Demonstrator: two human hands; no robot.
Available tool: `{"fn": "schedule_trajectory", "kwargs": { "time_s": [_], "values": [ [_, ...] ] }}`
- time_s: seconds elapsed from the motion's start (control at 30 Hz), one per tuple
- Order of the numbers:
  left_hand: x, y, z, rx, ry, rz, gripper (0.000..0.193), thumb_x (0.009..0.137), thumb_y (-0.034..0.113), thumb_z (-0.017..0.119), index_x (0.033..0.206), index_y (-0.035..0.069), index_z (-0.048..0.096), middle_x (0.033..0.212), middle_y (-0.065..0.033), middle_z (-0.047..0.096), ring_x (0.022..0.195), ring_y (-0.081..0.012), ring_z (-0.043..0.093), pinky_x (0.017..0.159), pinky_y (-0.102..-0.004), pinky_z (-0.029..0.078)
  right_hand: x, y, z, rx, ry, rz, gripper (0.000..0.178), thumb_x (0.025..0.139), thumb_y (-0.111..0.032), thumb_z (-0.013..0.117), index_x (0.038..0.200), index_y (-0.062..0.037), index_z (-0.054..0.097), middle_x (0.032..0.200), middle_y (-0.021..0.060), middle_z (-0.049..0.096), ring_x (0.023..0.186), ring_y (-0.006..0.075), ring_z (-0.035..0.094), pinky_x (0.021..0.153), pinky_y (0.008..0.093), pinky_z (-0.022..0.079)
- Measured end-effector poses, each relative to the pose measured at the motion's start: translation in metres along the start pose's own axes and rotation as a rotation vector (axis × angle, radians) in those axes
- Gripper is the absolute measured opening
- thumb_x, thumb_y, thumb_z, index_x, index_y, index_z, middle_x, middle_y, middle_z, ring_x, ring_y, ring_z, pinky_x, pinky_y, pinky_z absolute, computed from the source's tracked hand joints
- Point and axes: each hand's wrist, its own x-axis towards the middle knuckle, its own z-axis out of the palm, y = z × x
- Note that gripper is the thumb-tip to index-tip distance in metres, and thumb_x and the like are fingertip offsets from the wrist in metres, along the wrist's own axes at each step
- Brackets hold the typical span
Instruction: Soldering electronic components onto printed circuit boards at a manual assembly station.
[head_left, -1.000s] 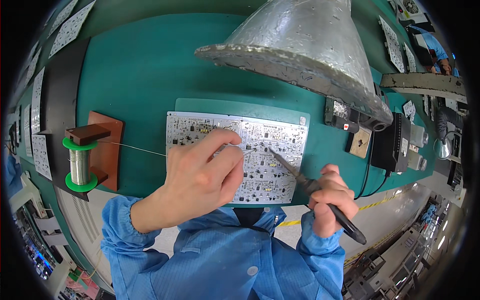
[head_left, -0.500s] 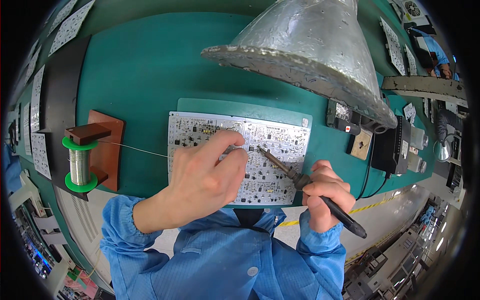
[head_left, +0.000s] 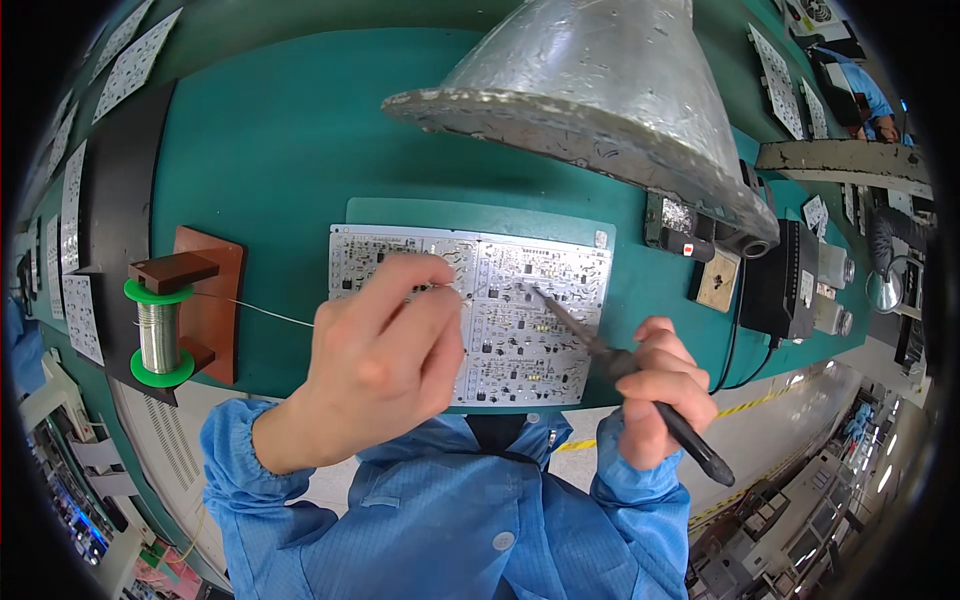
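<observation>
A white circuit board (head_left: 548, 350) full of small components lies on the green mat in front of me. My left hand (head_left: 385, 350) hovers over its left half, thumb and forefinger pinching thin solder wire (head_left: 268, 309). That wire runs back to a spool (head_left: 159, 336) with green flanges on a brown stand. In my right hand (head_left: 662, 390) is a soldering iron (head_left: 688, 440) with a dark handle. Its tip points at the upper right half of the board; whether it touches is unclear.
A silvery fume hood (head_left: 610, 80) overhangs the far side of the bench. Right of the board are an iron stand (head_left: 680, 232), a small tip-cleaning tray (head_left: 716, 281) and a black station box (head_left: 782, 285) with cables. More boards (head_left: 83, 315) lie at the left.
My left hand has drawn back to the left with the solder wire. The iron tip has shifted slightly right across the board, and the right hand has moved a little.
</observation>
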Motion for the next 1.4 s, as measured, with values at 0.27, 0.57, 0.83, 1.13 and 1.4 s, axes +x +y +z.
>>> {"fn": "schedule_trajectory", "kwargs": {
  "time_s": [0.27, 0.57, 0.83, 1.13, 1.4],
  "values": [
    [-0.006, 0.0, -0.007, -0.06, 0.065, -0.038, 0.016, 0.074, -0.01, 0.069, 0.088, -0.003, 0.064, 0.087, -0.0129, 0.066, 0.066, -0.0219, 0.063, 0.057, -0.0277, 0.049, -0.039, 0.028, -0.031, -0.395, 0.351, 0.169, 0.053, 0.094, -0.029, 0.055, 0.135, 0.0043, 0.047, 0.123, 0.0221, 0.059, 0.115, 0.0295, 0.056, 0.103, 0.0389, 0.04],
    [-0.029, 0.008, -0.008, -0.028, 0.025, -0.096, 0.016, 0.078, -0.007, 0.067, 0.091, 0.001, 0.066, 0.071, -0.0094, 0.064, 0.055, -0.0205, 0.061, 0.048, -0.0262, 0.045, -0.026, 0.037, -0.037, -0.61, 0.109, 0.108, 0.038, 0.092, -0.021, 0.062, 0.119, 0.0052, 0.059, 0.106, 0.0171, 0.068, 0.098, 0.031, 0.058, 0.089, 0.0387, 0.046],
    [-0.047, -0.005, -0.02, -0.079, 0.152, -0.384, 0.012, 0.097, 0.003, 0.053, 0.105, -0.001, 0.06, 0.077, -0.0036, 0.066, 0.065, -0.005, 0.056, 0.059, -0.0201, 0.043, -0.028, 0.036, -0.038, -0.576, 0.155, 0.075, 0.039, 0.091, -0.021, 0.064, 0.119, 0.0052, 0.059, 0.107, 0.0166, 0.068, 0.099, 0.0302, 0.058, 0.089, 0.0387, 0.046],
    [-0.054, 0.006, -0.023, -0.043, 0.205, -0.308, 0.011, 0.082, -0.008, 0.064, 0.091, -0.001, 0.065, 0.081, -0.0064, 0.064, 0.071, -0.0113, 0.06, 0.059, -0.0229, 0.046, -0.042, 0.026, -0.037, -0.319, 0.182, 0.053, 0.059, 0.098, -0.043, 0.048, 0.127, 0.0075, 0.053, 0.107, 0.0211, 0.065, 0.1, 0.0299, 0.059, 0.091, 0.0392, 0.045],
    [-0.013, 0.029, 0.038, -0.036, 0.083, 0.109, 0.019, 0.067, -0.005, 0.073, 0.083, 0.003, 0.067, 0.076, -0.0068, 0.059, 0.056, -0.0218, 0.059, 0.047, -0.0301, 0.045, -0.033, -0.007, -0.036, -0.182, 0.075, -0.044, 0.022, 0.084, -0.021, 0.069, 0.086, 0.0001, 0.066, 0.064, 0.0079, 0.058, 0.058, 0.0231, 0.052, 0.066, 0.0415, 0.043]
  ]
}}
